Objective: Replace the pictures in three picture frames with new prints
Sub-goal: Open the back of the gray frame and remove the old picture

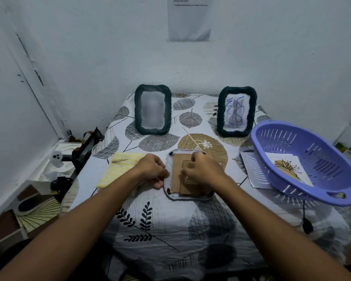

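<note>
Head view, landmark: the white frame [187, 175] lies face down in the middle of the table [170, 230], on the leaf-pattern cloth; all places below are given from it.
White frame: its brown cardboard back [177, 173] looks up at me, and small black tabs sit at its left corners.
My left hand [152, 171]: it is at the left edge of the white frame, fingers curled and pinching the rim there.
My right hand [203, 171]: it rests on the cardboard back, fingers curled and pressing down; I cannot tell if they pinch anything.
Dark frame, left [152, 111]: it stands upright behind the white frame and to the left, well apart; the picture inside is blurred.
Dark frame, right [237, 111]: it stands upright behind the white frame and to the right, with a blue scribble drawing inside.
Purple basket [304, 161]: to the right of the white frame, tilted, with a print [290, 168] inside that shows a tan shape and black lines.
Paper sheet [251, 171]: under the basket, on the side near the white frame.
Yellow cloth [118, 167]: just left of the white frame, beside my left hand.
</note>
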A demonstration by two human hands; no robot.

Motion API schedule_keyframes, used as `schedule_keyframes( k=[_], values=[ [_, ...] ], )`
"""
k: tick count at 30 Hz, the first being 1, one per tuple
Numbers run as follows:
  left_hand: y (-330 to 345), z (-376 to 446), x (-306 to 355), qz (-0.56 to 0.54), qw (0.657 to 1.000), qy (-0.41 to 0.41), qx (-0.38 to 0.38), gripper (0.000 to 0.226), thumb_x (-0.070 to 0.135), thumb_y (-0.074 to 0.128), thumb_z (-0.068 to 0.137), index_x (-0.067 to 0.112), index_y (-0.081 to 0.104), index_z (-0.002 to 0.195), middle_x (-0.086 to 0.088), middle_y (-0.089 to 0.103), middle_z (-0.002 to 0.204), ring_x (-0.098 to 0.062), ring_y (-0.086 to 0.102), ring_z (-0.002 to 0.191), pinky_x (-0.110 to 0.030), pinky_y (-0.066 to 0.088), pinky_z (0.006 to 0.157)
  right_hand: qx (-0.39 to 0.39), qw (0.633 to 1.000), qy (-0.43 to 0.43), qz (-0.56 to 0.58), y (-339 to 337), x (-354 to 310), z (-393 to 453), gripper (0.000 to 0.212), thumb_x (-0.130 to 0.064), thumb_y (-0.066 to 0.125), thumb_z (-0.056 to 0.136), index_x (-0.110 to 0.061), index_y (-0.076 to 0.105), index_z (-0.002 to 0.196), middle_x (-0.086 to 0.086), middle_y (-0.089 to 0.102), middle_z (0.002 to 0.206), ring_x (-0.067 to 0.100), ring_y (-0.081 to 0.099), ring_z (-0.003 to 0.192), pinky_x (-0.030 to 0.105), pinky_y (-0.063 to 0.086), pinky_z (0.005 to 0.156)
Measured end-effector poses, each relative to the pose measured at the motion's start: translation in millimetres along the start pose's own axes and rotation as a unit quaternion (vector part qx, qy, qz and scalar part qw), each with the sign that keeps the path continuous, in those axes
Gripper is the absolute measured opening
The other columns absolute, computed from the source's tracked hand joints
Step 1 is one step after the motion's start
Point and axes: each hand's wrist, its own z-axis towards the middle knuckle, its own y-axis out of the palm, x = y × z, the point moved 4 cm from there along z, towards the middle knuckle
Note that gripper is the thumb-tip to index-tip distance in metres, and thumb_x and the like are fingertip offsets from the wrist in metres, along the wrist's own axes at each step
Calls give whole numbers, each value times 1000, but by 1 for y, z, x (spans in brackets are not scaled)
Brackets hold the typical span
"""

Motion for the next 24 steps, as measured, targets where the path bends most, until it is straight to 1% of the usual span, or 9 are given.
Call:
schedule_keyframes(
  k=[2,4,7,11,14,17,20,22,24],
  values=[
    [1,3,0,10,1000,1,7,22,-6,71,77,2,51,83,-20,59,53,-27,58,40,-30,50,39,14,999,4,-45,6,-5,5,50,-51,62,81,-14,54,114,8,60,112,27,57,101,39,52,81],
    [1,4,1,17,1000,2,12,23,-6,72,77,2,51,81,-20,59,53,-26,58,39,-30,49,38,22,998,7,-57,9,-8,8,53,-51,63,79,-12,54,115,10,60,115,29,57,103,37,49,80],
    [1,6,2,17,1000,5,10,21,-8,71,77,1,52,79,-20,59,52,-24,57,37,-30,50,38,6,999,21,-47,14,-8,13,53,-46,69,76,-11,55,114,12,59,117,30,57,104,38,51,83],
    [1,6,2,13,1000,4,8,21,-8,71,77,1,52,76,-18,58,48,-23,56,35,-29,50,37,-7,999,38,-11,16,-4,19,43,-41,69,76,-11,60,106,11,61,109,27,60,95,37,53,78],
    [1,6,1,13,1000,2,9,22,-7,72,77,2,52,76,-18,59,50,-23,57,36,-28,49,37,-4,999,35,19,16,-3,21,35,-41,67,77,-13,62,96,9,64,100,26,62,89,37,54,76],
    [1,5,2,13,1000,3,8,21,-7,71,78,2,52,76,-20,59,54,-23,57,37,-27,47,37,3,999,30,42,17,-1,22,32,-43,65,78,-13,62,91,8,65,93,25,63,84,35,54,74],
    [0,5,2,13,1000,3,7,20,-7,69,79,2,52,76,-20,59,53,-23,56,37,-27,47,37,17,998,28,50,16,0,22,36,-44,60,78,-13,65,95,8,66,95,26,62,87,37,54,77],
    [0,4,2,17,1000,2,6,19,-6,70,79,1,52,77,-19,59,51,-23,57,37,-27,47,37,22,998,26,57,15,1,23,36,-45,58,78,-13,66,92,9,66,94,27,63,88,38,54,78],
    [0,3,3,17,1000,1,6,19,-5,70,79,1,53,77,-18,59,51,-22,57,37,-27,47,37,24,998,23,61,14,1,24,34,-44,56,80,-12,67,88,9,67,92,27,62,89,34,52,77]
  ],
)
